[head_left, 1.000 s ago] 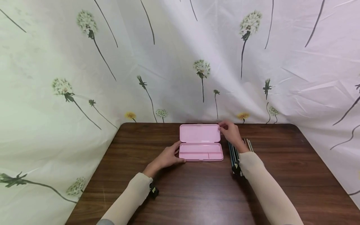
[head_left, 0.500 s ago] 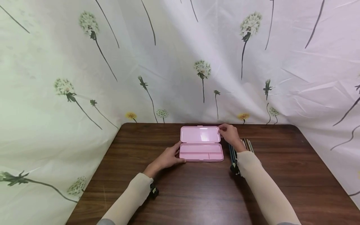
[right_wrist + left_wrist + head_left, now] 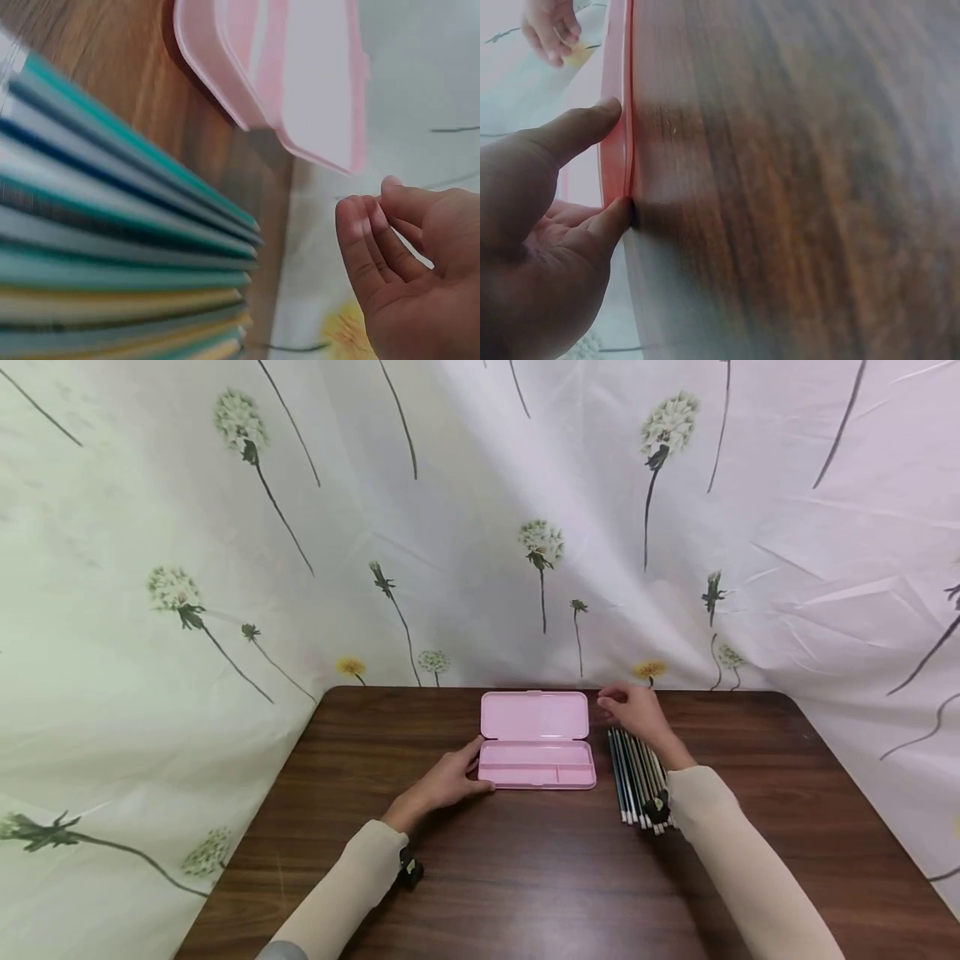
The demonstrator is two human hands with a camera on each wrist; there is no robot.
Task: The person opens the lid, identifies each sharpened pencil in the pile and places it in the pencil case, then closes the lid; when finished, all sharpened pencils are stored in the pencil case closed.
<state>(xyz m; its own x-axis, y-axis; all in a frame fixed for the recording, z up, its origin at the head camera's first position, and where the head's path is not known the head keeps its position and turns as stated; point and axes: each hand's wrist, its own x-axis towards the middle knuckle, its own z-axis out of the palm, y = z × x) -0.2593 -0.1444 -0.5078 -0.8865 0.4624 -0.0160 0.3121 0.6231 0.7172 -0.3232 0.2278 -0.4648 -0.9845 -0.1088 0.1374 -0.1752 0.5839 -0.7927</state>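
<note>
A pink pencil case [image 3: 517, 753] lies on the wooden table with its lid [image 3: 534, 716] folded back away from me. Its compartments hold nothing. My left hand [image 3: 447, 777] holds the case's left end, thumb at the front corner and fingers along the side; the left wrist view shows the thumb and a finger on the pink edge. My right hand [image 3: 633, 710] is apart from the lid, just to its right, with fingers loosely bent and nothing in them. Beneath the right wrist lies a row of pencils [image 3: 628, 781], partly covered by the wrist camera.
The dark wooden table [image 3: 480, 868] reaches back to a white curtain [image 3: 450, 527] printed with dandelions, which also hangs along both sides. The pencils lie side by side, right of the case, in green, blue, white and yellowish tones.
My right hand has let go of the lid's right edge and moved right, uncovering more of the pencils. The lid tipped up slightly, then lay back again. My left hand stays put.
</note>
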